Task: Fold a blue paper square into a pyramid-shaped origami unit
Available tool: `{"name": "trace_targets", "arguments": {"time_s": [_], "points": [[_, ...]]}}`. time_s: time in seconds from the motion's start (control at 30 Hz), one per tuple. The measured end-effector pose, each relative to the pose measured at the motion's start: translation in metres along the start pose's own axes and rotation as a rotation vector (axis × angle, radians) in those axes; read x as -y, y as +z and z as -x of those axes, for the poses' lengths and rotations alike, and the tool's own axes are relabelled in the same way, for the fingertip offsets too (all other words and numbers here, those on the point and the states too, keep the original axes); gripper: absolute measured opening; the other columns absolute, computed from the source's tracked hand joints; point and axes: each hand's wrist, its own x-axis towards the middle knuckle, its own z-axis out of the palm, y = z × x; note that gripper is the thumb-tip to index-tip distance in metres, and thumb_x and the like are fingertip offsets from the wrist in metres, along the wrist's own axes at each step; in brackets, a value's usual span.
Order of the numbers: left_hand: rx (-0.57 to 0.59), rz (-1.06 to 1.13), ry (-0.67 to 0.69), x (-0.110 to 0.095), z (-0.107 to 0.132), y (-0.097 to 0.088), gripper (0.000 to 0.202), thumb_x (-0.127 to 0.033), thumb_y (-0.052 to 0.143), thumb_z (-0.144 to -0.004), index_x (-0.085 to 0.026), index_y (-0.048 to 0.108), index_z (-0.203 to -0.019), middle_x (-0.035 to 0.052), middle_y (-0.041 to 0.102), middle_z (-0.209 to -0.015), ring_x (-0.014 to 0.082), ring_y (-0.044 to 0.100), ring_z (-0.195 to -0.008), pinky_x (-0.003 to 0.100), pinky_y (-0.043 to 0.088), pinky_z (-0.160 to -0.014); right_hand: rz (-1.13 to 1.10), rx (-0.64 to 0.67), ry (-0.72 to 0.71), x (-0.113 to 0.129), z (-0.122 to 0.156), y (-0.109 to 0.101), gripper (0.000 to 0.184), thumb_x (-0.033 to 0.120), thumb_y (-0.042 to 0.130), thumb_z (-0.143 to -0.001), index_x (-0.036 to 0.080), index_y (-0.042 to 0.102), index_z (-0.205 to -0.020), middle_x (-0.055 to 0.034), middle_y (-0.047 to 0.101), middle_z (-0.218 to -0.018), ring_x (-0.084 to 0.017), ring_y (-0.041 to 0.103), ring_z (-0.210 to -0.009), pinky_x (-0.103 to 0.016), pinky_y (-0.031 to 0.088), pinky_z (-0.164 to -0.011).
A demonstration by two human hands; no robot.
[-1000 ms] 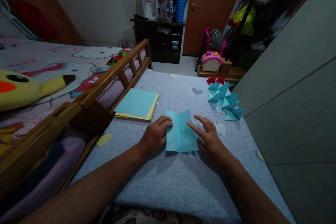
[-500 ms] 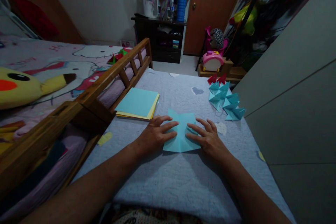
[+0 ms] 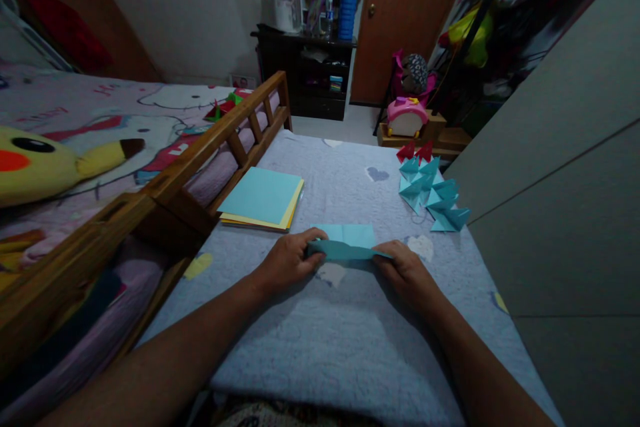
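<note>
A light blue paper sheet (image 3: 345,240) lies on the grey quilted bed cover (image 3: 325,347), its near edge lifted and folded up toward the far edge. My left hand (image 3: 290,260) pinches the lifted edge at its left end. My right hand (image 3: 407,270) pinches the same edge at its right end. Both hands are closed on the paper.
A stack of blue and yellow paper sheets (image 3: 263,197) lies to the left by the wooden bed rail (image 3: 200,153). Several folded blue and red paper pieces (image 3: 430,190) sit at the right near a grey cabinet wall (image 3: 560,167). A yellow plush toy (image 3: 45,160) rests on the bed.
The sheet lay flat with both hands pressing on it. Now both hands have lifted its near edge and are folding it away from me.
</note>
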Motion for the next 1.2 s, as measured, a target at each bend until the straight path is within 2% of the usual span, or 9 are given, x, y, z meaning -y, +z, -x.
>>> {"name": "trace_targets", "arguments": {"time_s": [0.17,0.37,0.43,0.5,0.63,0.7,0.93,1.1,1.2], "points": [[-0.113,0.067,-0.121,-0.003,0.001,0.005,0.035,-0.028,0.058,-0.087,-0.020,0.054,-0.121,-0.0078,0.048,-0.063,0.0129,0.047,-0.054,0.023,0.034,-0.054,-0.047,-0.096,0.129,0.000,-0.006,0.005,0.021,0.033,0.048,-0.094,0.023,0.064,-0.086,-0.0035,0.067,-0.078,-0.020,0.061,-0.074,-0.033,0.049,-0.070],[-0.172,0.007,-0.051,-0.001,0.003,0.009,0.052,-0.026,0.056,-0.089,-0.020,0.040,-0.138,-0.0080,0.047,-0.066,0.0132,0.048,-0.055,0.023,0.034,-0.055,-0.083,-0.140,0.185,0.011,-0.007,0.003,0.021,0.035,0.050,-0.092,0.022,0.056,-0.076,0.0013,0.056,-0.064,-0.016,0.053,-0.059,-0.027,0.040,-0.057],[-0.178,-0.060,-0.025,-0.001,0.004,0.010,0.056,-0.026,0.056,-0.090,-0.020,0.038,-0.142,-0.0075,0.048,-0.067,0.0137,0.050,-0.055,0.023,0.037,-0.056,-0.095,-0.157,0.219,0.012,-0.006,0.004,0.017,0.035,0.052,-0.090,0.021,0.060,-0.089,0.0036,0.053,-0.062,-0.015,0.051,-0.056,-0.027,0.038,-0.056],[-0.161,-0.120,-0.017,0.000,0.005,0.010,0.054,-0.026,0.054,-0.091,-0.021,0.040,-0.143,-0.0042,0.057,-0.073,0.0158,0.058,-0.061,0.025,0.044,-0.061,-0.111,-0.171,0.255,0.013,-0.006,0.007,0.031,0.034,0.053,-0.088,0.017,0.059,-0.113,0.0063,0.049,-0.060,-0.014,0.049,-0.053,-0.026,0.037,-0.056],[-0.116,-0.198,-0.004,0.000,0.005,0.011,0.041,-0.026,0.051,-0.094,-0.022,0.054,-0.134,0.0090,0.069,-0.117,0.0237,0.067,-0.103,0.036,0.052,-0.090,-0.117,-0.202,0.315,0.014,-0.009,0.014,0.054,0.034,0.053,-0.085,0.012,0.048,-0.134,0.0087,0.046,-0.059,-0.014,0.048,-0.052,-0.025,0.037,-0.056],[-0.087,-0.246,-0.011,0.000,0.005,0.012,0.033,-0.025,0.049,-0.096,-0.021,0.061,-0.126,0.0101,0.069,-0.118,0.0249,0.066,-0.106,0.038,0.051,-0.094,-0.102,-0.208,0.323,0.014,-0.010,0.016,0.051,0.034,0.053,-0.085,0.013,0.049,-0.131,0.0080,0.049,-0.060,-0.015,0.049,-0.052,-0.026,0.037,-0.057],[0.017,-0.453,-0.070,0.001,0.006,0.014,0.021,-0.022,0.054,-0.095,-0.022,0.069,-0.109,0.0060,0.067,-0.093,0.0227,0.066,-0.088,0.033,0.051,-0.079,0.027,-0.139,0.305,0.016,-0.009,0.018,0.016,0.032,0.051,-0.087,0.020,0.062,-0.088,-0.0006,0.062,-0.068,-0.017,0.058,-0.061,-0.028,0.037,-0.062],[0.042,-0.551,-0.076,-0.005,0.006,0.015,0.020,-0.023,0.055,-0.096,-0.022,0.070,-0.110,0.0052,0.065,-0.088,0.0223,0.064,-0.082,0.033,0.051,-0.072,0.102,-0.123,0.265,0.017,-0.009,0.019,0.018,0.026,0.048,-0.088,0.019,0.065,-0.086,-0.0059,0.068,-0.080,-0.020,0.061,-0.072,-0.029,0.040,-0.068],[-0.024,-0.642,-0.014,-0.008,0.006,0.014,0.017,-0.022,0.059,-0.094,-0.021,0.071,-0.105,0.0089,0.065,-0.098,0.0255,0.062,-0.088,0.038,0.053,-0.077,0.133,-0.114,0.261,0.017,-0.010,0.020,0.018,0.025,0.049,-0.087,0.018,0.066,-0.087,-0.0069,0.069,-0.082,-0.020,0.061,-0.074,-0.030,0.040,-0.069]]}}
